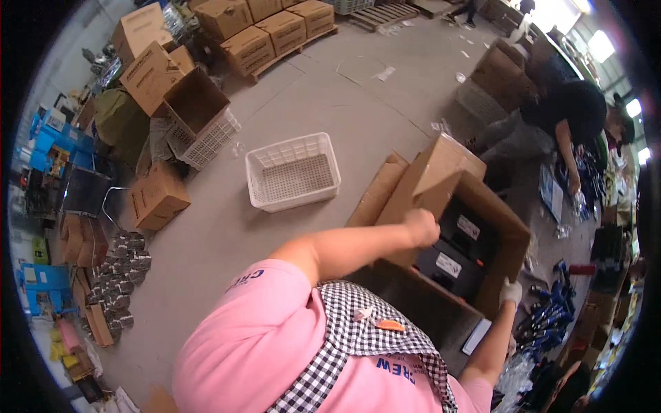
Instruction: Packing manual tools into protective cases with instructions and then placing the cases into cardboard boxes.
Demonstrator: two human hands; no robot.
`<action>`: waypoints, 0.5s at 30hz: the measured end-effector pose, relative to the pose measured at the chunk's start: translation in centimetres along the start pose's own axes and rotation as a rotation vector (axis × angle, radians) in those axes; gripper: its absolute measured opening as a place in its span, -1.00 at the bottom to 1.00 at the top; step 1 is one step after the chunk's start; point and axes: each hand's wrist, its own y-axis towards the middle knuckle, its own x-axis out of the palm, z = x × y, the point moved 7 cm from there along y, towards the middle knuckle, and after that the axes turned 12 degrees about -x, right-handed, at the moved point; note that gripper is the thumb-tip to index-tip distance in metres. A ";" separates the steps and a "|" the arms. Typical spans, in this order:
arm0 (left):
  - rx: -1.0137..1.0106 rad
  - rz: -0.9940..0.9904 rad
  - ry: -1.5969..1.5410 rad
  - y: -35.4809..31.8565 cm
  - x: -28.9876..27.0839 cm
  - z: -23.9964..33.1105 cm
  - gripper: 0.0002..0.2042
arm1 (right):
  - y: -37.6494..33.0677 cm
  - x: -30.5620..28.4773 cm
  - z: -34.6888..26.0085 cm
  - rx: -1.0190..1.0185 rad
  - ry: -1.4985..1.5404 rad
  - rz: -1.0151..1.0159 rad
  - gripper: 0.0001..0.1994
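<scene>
An open cardboard box [506, 275] stands in front of me on the right, tilted in view. Inside lie black cases [446, 267] with white labels and small orange-red parts. My left hand [421, 228] is closed in a fist at the box's left edge, by a raised flap [447, 162]; its fingertips are hidden. My right hand [510, 292], in a white glove, grips the box's right wall near its rim. A white and blue card or label [476, 336] shows at the box's near corner.
A white plastic basket [292, 172] sits on the floor ahead. Stacked cartons [275, 34] stand on a pallet at the back. At right a co-worker [568, 117] bends over a table of parts. Blue-handled tools [551, 313] lie beside my right arm; grey metal parts [120, 279] are heaped at left.
</scene>
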 end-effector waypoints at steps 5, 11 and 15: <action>0.113 -0.097 0.040 1.8 2.1 -1.3 -0.67 | 0.1 0.8 -1.6 -0.005 0.168 0.045 -0.65; 0.209 -0.561 0.057 1.6 -0.7 1.0 -0.23 | -0.7 1.3 3.5 0.130 0.055 0.061 -0.69; 0.147 -0.689 0.089 2.4 -2.6 -0.1 -0.24 | -0.4 0.5 1.5 0.067 0.091 0.042 -0.69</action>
